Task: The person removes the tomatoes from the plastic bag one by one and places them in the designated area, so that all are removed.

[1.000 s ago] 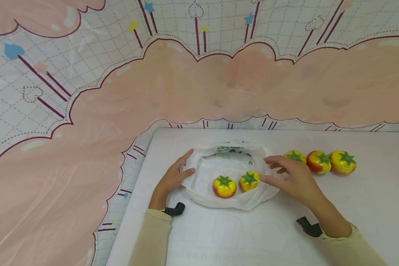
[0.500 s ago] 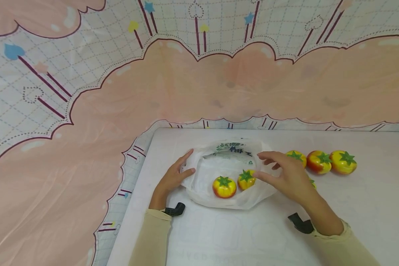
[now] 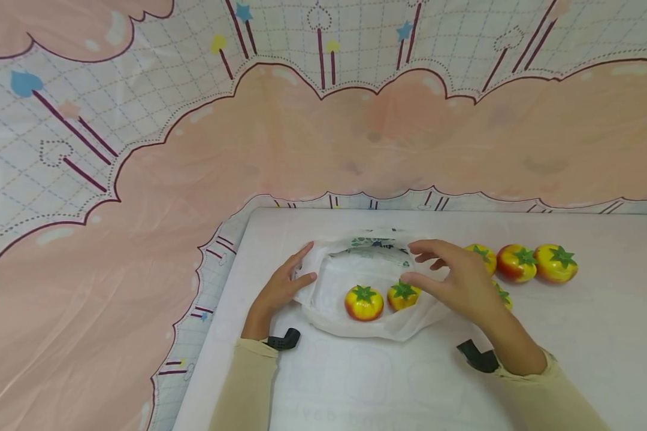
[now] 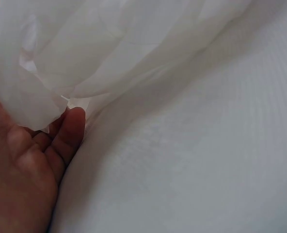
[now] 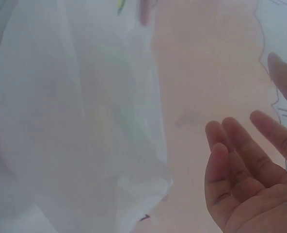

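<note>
A white plastic bag (image 3: 334, 326) lies with its mouth wide, and inside it sit two yellow-red fruits with green star-shaped tops, one at the middle (image 3: 363, 304) and one to its right (image 3: 401, 297). At the bag's left rim, my left hand (image 3: 277, 287) holds the plastic; the left wrist view shows curled fingers of that hand (image 4: 32, 165) at the bag's edge (image 4: 129, 43). My right hand (image 3: 466, 284) is over the bag's right side, thumb tip by the right fruit. In the right wrist view this hand (image 5: 255, 184) is empty, beside the bag (image 5: 61, 111).
Several similar fruits stand on the white table (image 3: 598, 335) to the right: a row of three, with the middle one (image 3: 516, 263) and right one (image 3: 555, 263), and another (image 3: 502, 293) partly hidden behind my right hand. A patterned cloth (image 3: 410, 143) hangs behind the table.
My right hand has moved left over the bag's right side, uncovering part of the fruit behind it. The bag's right side has shifted slightly. My left hand has stayed in place.
</note>
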Demonstrator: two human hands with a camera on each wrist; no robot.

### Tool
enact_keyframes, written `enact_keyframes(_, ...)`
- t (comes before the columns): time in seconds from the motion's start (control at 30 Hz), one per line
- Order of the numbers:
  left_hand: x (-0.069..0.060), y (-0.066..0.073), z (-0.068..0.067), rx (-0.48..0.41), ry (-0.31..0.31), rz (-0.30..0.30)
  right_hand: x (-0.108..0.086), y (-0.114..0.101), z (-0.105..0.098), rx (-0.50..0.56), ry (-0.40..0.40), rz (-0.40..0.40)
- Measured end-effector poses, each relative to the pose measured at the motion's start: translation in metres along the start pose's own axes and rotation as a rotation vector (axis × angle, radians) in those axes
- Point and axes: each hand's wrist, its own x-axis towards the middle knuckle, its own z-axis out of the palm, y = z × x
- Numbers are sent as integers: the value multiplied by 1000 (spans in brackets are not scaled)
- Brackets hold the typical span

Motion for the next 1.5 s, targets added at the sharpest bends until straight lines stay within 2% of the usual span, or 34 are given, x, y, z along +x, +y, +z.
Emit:
enact_keyframes(0.2, 1, -2, 0, 6, 3, -9, 5, -2, 12, 51, -10, -52)
enact_keyframes(0.43, 1, -2, 0, 2, -1, -7, 10, -7, 25, 82, -75, -40)
enact_keyframes(0.83, 0, -1, 0, 0, -2, -9, 17, -11, 43, 128, -142, -107)
enact_keyframes(1.03, 1, -2, 0, 0, -4, 0, 19, -11, 53, 100, -204, -93)
enact_keyframes(1.33, 0, -1, 0, -1, -6, 1, 20, -12, 62, -49, -278, -76)
enact_keyframes(1.5, -1, -2, 1, 12, -1, -2, 19, -8, 67, -95, -300, -90)
